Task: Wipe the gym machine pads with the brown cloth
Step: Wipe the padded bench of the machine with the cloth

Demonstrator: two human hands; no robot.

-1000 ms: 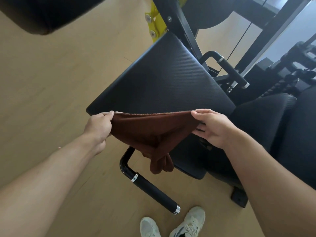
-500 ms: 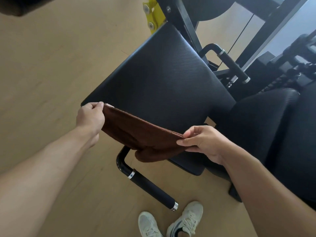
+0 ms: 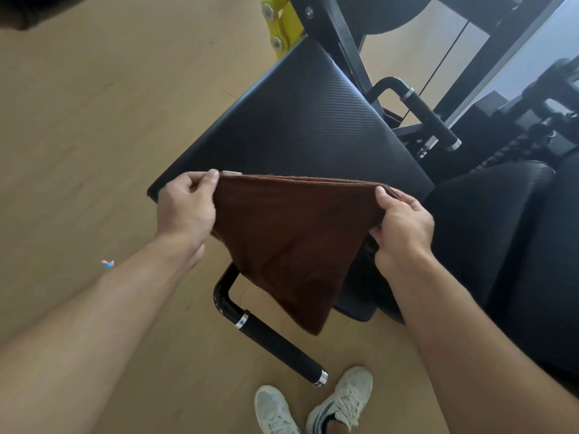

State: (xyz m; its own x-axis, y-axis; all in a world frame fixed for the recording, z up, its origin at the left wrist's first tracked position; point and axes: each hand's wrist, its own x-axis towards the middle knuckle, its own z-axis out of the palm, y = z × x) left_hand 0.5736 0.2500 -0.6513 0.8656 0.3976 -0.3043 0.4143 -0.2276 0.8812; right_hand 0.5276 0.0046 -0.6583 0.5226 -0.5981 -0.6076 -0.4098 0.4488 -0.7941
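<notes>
head view: left hand [image 3: 185, 211] and right hand [image 3: 402, 227] each pinch a top corner of the folded brown terry cloth [image 3: 291, 242], stretched mid-frame, the black textured vinyl pad [image 3: 300, 126] lying just beyond.

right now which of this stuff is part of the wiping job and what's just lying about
Part of the job:
- brown cloth, held stretched between left hand and right hand
- textured black pad
- smoother black pad to the right

Just there:
- near black handle
- far black handle
- yellow bracket
- white sneakers
- wooden floor
</notes>
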